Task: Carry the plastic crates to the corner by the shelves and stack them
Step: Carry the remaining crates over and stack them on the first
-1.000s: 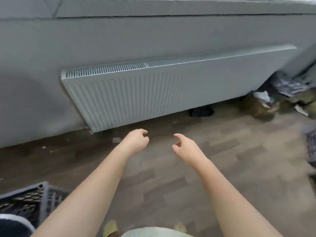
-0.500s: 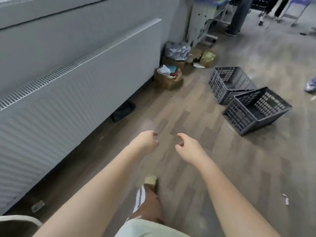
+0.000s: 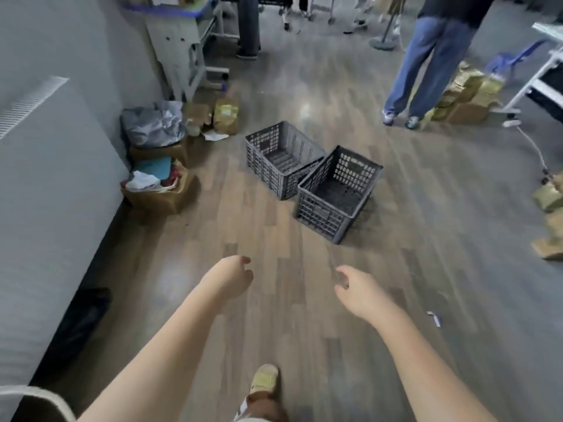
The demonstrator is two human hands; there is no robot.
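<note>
Two dark grey plastic crates stand empty on the wooden floor ahead, touching at a corner. The nearer crate [image 3: 332,194] sits to the right, the farther crate [image 3: 278,158] to its left. My left hand [image 3: 230,278] and my right hand [image 3: 358,290] are stretched out in front of me, well short of the crates. Both hands hold nothing, with fingers loosely curled and apart.
A white radiator [image 3: 45,178] runs along the left wall. Cardboard boxes with rubbish [image 3: 158,184] and bags lie at its far end beside a metal frame [image 3: 182,47]. A person in blue jeans [image 3: 426,62] stands at the back right near stacked boxes [image 3: 466,95]. More boxes [image 3: 551,220] sit at the right edge.
The view has swung right from the radiator to the open floor. The two crates have come to the middle of the view and nearer. My hands have stayed empty.
</note>
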